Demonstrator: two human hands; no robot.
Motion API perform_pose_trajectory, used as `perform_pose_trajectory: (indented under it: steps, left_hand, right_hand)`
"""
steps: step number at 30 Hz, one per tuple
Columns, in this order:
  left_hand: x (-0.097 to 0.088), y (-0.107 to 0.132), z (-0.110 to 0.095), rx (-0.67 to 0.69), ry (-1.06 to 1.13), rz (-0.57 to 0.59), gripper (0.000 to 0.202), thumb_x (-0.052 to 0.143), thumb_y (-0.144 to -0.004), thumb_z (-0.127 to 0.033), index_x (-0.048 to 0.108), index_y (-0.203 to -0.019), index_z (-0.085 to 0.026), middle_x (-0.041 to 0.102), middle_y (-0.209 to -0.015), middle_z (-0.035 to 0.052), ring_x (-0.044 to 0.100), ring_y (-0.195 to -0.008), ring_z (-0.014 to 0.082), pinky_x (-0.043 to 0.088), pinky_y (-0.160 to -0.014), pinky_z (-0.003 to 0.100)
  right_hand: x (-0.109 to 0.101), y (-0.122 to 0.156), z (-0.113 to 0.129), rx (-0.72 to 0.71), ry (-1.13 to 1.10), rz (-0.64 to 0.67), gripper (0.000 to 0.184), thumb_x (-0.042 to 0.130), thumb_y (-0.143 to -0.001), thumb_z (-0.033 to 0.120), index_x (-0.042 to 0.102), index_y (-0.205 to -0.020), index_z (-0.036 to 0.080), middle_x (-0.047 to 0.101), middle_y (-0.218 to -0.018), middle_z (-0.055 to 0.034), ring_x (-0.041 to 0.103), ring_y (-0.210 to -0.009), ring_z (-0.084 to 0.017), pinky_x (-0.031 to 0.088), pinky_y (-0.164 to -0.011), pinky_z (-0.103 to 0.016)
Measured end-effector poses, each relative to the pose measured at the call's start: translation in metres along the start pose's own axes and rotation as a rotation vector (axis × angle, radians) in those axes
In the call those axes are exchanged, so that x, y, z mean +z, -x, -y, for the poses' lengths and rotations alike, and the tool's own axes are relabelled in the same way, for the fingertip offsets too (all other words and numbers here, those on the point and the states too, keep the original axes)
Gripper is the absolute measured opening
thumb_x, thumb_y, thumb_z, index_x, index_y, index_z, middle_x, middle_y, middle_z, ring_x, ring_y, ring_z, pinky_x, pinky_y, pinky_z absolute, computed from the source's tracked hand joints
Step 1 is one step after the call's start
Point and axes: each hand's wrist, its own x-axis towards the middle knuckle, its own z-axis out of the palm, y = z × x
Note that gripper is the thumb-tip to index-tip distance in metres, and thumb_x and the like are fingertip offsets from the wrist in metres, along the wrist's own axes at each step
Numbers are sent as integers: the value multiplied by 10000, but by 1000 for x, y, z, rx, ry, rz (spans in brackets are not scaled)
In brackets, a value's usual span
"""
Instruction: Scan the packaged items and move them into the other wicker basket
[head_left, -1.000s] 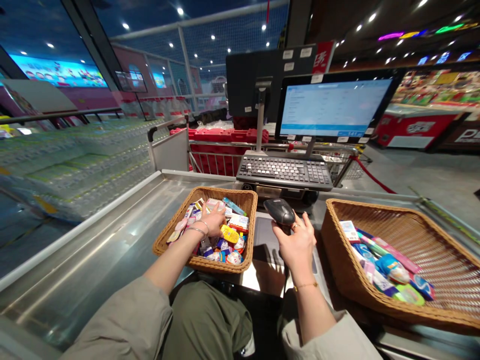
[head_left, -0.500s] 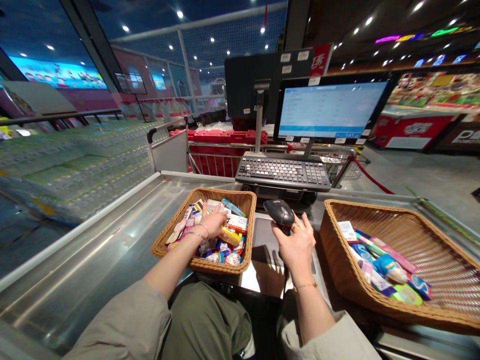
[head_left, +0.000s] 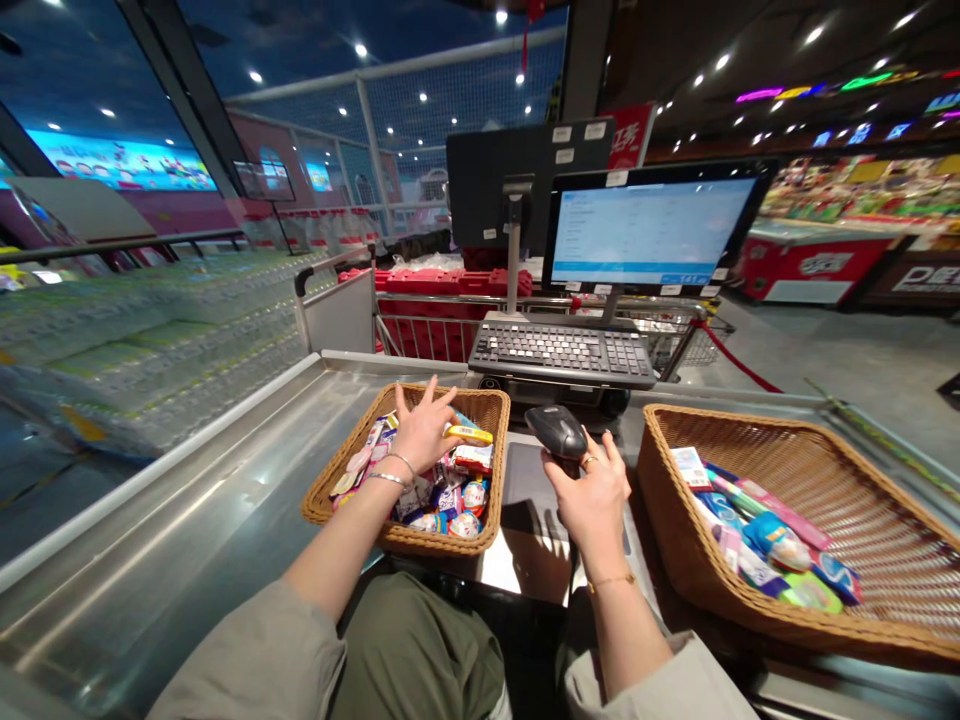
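My left hand [head_left: 424, 432] is over the left wicker basket [head_left: 315, 500], its thumb and a finger closed on one end of a small yellow packet [head_left: 471, 435]; the other fingers are spread. Beneath it the basket is filled with small packaged goods, among them round blue-and-white wrapped eggs [head_left: 465, 524] and a red-and-white box [head_left: 474, 458]. My right hand [head_left: 594, 490] grips a black barcode scanner [head_left: 556, 430] by its handle, the head tilted toward the left basket. The handle is mostly hidden behind my fingers.
To the right stands a larger wicker basket [head_left: 675, 540] with several colourful packages at its near left. A keyboard [head_left: 562, 345] and a lit monitor [head_left: 649, 235] are behind the scanner. A metal counter [head_left: 187, 520] with a raised edge extends left; a shopping trolley [head_left: 427, 330] stands beyond.
The yellow packet has come up off the other goods in my left hand and turned more level. My right hand and the scanner have barely moved.
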Motion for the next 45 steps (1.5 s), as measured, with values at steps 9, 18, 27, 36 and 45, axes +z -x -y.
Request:
perform_pose_trajectory:
  steps: [9, 18, 27, 36, 45]
  left_hand:
    - [-7, -11, -21, -63, 48, -171, 89, 595, -829, -330, 614, -879, -258, 481, -1472, 26, 175, -1479, 318, -160, -1100, 708]
    - [-4, -26, -53, -58, 80, -233, 121, 578, -852, -364, 629, -881, -259, 478, -1470, 27, 171, -1477, 335, -159, -1094, 722]
    - [2, -41, -86, -69, 92, -255, 166, 496, -904, -375, 614, -932, -261, 460, -1484, 22, 118, -1488, 313, -185, -1089, 713]
    - [8, -49, -102, -51, 115, -365, 134, 517, -894, -349, 619, -900, -262, 512, -1438, 18, 196, -1470, 324, -230, -1079, 695]
    - [14, -52, -105, -17, 137, -468, 64, 565, -855, -282, 618, -849, -246, 572, -1385, 43, 247, -1453, 324, -202, -1091, 695]
  right_hand:
    - [-5, -1, -1, -26, 8, 12, 308, 634, -742, 443, 726, -918, 208, 622, -1304, -65, 331, -1390, -323, 226, -1123, -552]
    - [-13, -2, -7, -77, 38, -12, 325, 612, -761, 447, 729, -940, 202, 614, -1308, -91, 336, -1389, -333, 243, -1104, -564]
    - [-30, -4, -10, -143, 86, -35, 303, 615, -769, 432, 730, -906, 187, 612, -1311, -95, 332, -1378, -353, 245, -1096, -578]
    - [-41, -5, -13, -181, 80, -19, 314, 626, -779, 405, 710, -1005, 204, 594, -1339, -72, 319, -1395, -341, 259, -1093, -587]
    - [-45, -3, -10, -222, 62, -9, 230, 637, -784, 356, 714, -935, 202, 608, -1316, -86, 307, -1399, -347, 261, -1091, -593]
